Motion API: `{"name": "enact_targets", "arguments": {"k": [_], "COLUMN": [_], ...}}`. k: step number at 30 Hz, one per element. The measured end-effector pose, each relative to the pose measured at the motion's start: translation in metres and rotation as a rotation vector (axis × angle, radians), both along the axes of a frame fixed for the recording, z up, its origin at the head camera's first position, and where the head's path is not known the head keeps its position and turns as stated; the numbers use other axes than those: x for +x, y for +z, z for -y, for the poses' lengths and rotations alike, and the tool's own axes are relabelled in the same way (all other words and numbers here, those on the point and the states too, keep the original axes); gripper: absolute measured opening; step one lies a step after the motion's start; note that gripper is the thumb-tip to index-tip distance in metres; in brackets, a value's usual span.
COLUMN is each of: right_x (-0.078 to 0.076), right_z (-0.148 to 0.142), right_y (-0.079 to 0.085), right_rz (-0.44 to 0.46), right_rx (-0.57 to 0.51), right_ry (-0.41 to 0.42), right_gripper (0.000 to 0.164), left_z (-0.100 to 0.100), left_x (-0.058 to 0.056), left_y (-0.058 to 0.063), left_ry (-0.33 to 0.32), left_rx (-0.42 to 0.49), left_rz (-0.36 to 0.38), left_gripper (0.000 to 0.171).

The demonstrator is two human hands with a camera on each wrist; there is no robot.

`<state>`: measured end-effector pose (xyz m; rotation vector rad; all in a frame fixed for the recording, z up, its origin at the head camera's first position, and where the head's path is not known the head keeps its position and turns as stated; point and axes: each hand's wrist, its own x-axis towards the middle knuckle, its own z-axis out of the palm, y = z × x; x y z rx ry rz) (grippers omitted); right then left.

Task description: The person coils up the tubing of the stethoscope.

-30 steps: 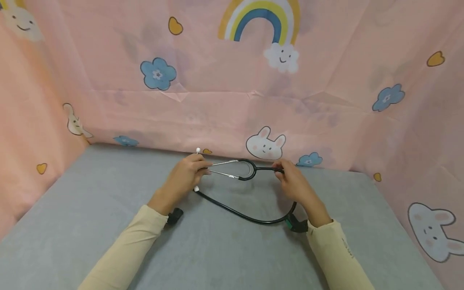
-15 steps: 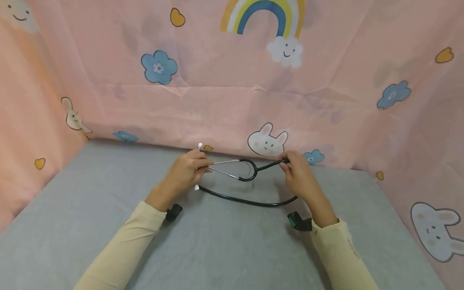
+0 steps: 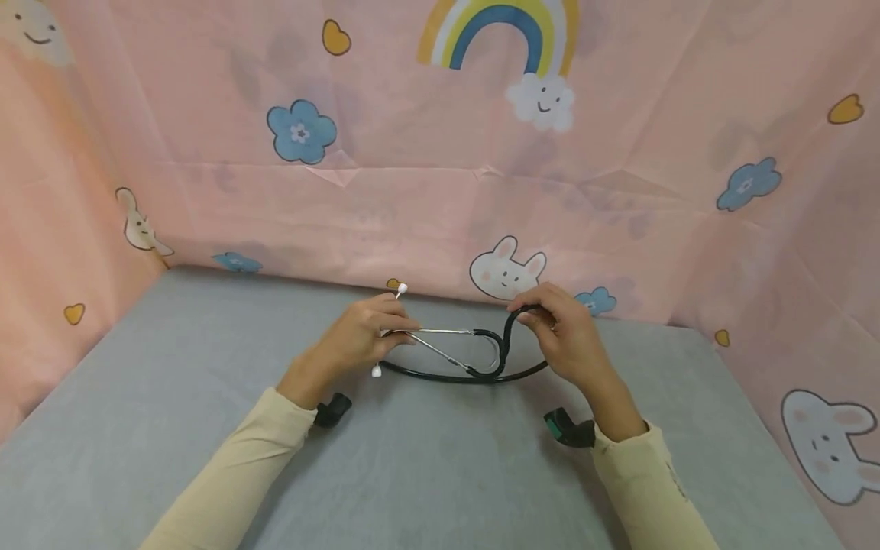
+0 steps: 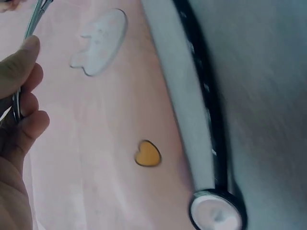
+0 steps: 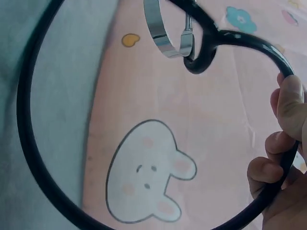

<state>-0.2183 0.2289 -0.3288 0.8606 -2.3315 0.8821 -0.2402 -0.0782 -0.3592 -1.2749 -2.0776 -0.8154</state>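
Observation:
Both hands hold a stethoscope above the grey table. My left hand (image 3: 357,332) pinches its two metal ear tubes (image 3: 447,331) near the ends. One white ear tip (image 3: 402,289) pokes out above the fingers and the other hangs below them. To the right, my right hand (image 3: 571,336) grips the black tubing (image 3: 507,336), which arches from the Y-shaped joint up into the fingers. A further length of tubing (image 5: 26,120) sags in a wide loop in the right wrist view. The round chest piece (image 4: 216,213) shows at the bottom of the left wrist view; in the head view it is hidden.
Grey cloth covers the table (image 3: 440,466). A pink printed curtain (image 3: 412,206) rises along its back edge and both sides. Black wrist cameras (image 3: 333,411) stick out below both wrists.
The ear tubes and Y joint have dropped and shifted right. The tubing between joint and right hand, nearly straight before, now bends upward in an arch. The lower loop has become shallower.

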Motion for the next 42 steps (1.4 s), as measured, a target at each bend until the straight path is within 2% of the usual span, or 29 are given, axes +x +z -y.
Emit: {"name": "enact_targets", "arguments": {"k": [8,12,15,19,21,24,27,29,31,34,38,40,42], "right_x": [0.002,0.003,0.004,0.006,0.006,0.009,0.013,0.018,0.022,0.026,0.031,0.034,0.037], "right_z": [0.006,0.012,0.017,0.024,0.027,0.031,0.037,0.044,0.052,0.065,0.084,0.092,0.098], "right_y": [0.003,0.001,0.002,0.002,0.002,0.001,0.001,0.001,-0.001,-0.006,-0.015,-0.019,-0.021], "right_rz": [0.066,0.171,0.312,0.521,0.585,0.634,0.727,0.819,0.901,0.994,1.0,0.955,0.888], "right_rx": [-0.146,-0.222,-0.272,-0.313,-0.306,-0.299,-0.379,-0.484,-0.565,-0.647,-0.707,-0.727,-0.702], "right_ry": [0.131,0.191,0.236,0.221,0.183,0.126,0.102,0.128,0.164,0.202,0.161,0.119,0.073], "right_gripper": [0.02,0.012,0.014,0.026,0.029,0.03,0.024,0.017,0.01,0.009,0.017,0.022,0.027], "left_z": [-0.015,-0.025,-0.031,-0.037,-0.041,-0.047,-0.05,-0.051,-0.052,-0.053,-0.052,-0.052,-0.051], "left_x": [0.009,0.011,0.012,0.018,0.022,0.027,0.032,0.034,0.036,0.038,0.038,0.037,0.037], "left_y": [0.003,0.003,0.005,0.008,0.009,0.011,0.013,0.015,0.017,0.019,0.018,0.016,0.015], "left_ry": [-0.109,-0.216,-0.277,-0.332,-0.35,-0.36,-0.351,-0.331,-0.288,-0.196,-0.07,-0.013,0.044], "left_rx": [0.047,0.076,0.09,0.109,0.115,0.142,0.212,0.283,0.361,0.49,0.608,0.631,0.631], "left_rz": [0.036,0.024,-0.001,-0.027,-0.05,-0.083,-0.107,-0.103,-0.102,-0.087,-0.047,-0.023,-0.011], "left_gripper": [0.019,0.018,0.018,0.018,0.016,0.017,0.02,0.022,0.022,0.021,0.017,0.013,0.01]}}
